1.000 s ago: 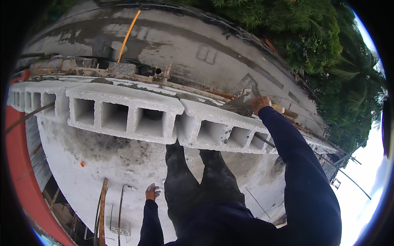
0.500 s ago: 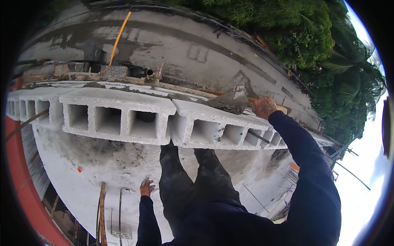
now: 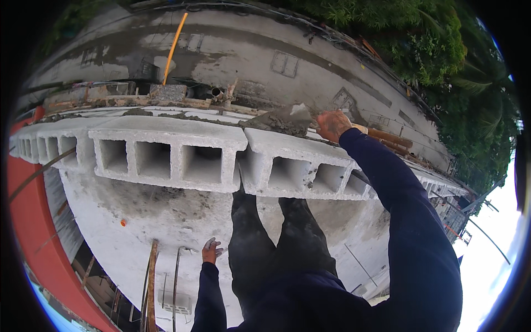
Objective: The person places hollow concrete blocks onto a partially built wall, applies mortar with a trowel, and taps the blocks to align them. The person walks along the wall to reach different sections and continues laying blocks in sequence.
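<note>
My right hand (image 3: 333, 125) grips a trowel (image 3: 300, 114) over the far edge of a row of hollow concrete blocks. Its blade lies low beside the blocks' far edge, smeared with grey mortar (image 3: 271, 122). Just left of it, one concrete block (image 3: 166, 128) meets the end of another block (image 3: 315, 150) at an upright gap. The open cells of both blocks face me. My left hand (image 3: 211, 250) hangs by my left leg, fingers apart, holding nothing. The trowel's handle is mostly hidden by my right hand.
A steel bar (image 3: 41, 171) sticks out of the blocks at left. Rusty bars (image 3: 152, 282) rise near my left arm. Beyond the wall stand an orange pipe (image 3: 175, 48) and a pipe stub (image 3: 216, 92). A red beam (image 3: 50, 243) curves along the left.
My right hand and the trowel have shifted left along the blocks' far edge, nearer the gap. My left hand stays low and empty. The whole view has turned slightly.
</note>
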The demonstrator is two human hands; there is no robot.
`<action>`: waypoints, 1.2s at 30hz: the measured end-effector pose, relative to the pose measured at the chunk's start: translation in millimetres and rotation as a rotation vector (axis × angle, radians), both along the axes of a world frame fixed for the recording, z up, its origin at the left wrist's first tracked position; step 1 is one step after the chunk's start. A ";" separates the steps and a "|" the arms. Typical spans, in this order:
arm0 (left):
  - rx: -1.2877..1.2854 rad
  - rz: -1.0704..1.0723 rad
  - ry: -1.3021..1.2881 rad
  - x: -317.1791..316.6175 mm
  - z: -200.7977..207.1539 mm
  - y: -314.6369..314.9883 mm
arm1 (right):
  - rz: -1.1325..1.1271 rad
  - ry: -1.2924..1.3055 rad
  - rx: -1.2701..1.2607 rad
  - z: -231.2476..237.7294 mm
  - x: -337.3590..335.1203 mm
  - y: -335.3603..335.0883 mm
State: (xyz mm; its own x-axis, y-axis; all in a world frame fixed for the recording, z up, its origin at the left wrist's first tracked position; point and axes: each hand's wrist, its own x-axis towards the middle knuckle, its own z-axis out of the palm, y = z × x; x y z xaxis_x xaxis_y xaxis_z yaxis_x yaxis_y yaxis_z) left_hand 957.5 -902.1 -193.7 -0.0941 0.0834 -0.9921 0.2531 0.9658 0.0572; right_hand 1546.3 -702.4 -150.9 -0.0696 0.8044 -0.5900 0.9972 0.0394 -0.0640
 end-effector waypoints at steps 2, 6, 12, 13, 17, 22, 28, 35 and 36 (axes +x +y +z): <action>-0.004 -0.015 -0.002 1.4 -1.6 1.2 | 0.027 0.000 0.023 21.7 8.6 -3.0; -0.007 0.007 -0.033 13.8 -3.0 8.8 | 0.051 -0.084 -0.048 31.4 18.1 -2.4; 0.057 -0.001 -0.033 21.5 -5.7 28.4 | -0.126 -0.038 0.024 -66.6 -31.3 46.1; 0.069 0.008 -0.041 18.5 -6.1 30.0 | -0.089 -0.021 0.002 -78.7 -46.4 58.8; 0.060 -0.017 -0.020 2.1 -5.8 26.4 | -0.039 0.148 0.004 -68.4 -87.0 94.9; 0.046 -0.032 -0.043 -4.1 -7.7 28.5 | 0.038 0.235 0.081 7.9 -85.2 98.9; 0.114 -0.032 -0.094 6.7 -8.8 60.8 | 0.030 0.107 0.130 19.9 -37.5 57.7; 0.111 -0.058 -0.003 -8.3 -9.3 55.9 | 0.033 -0.012 -0.172 -67.1 -6.9 43.0; 0.101 -0.081 0.017 -13.1 -6.6 48.8 | 0.018 0.038 -0.195 -69.8 -4.6 40.0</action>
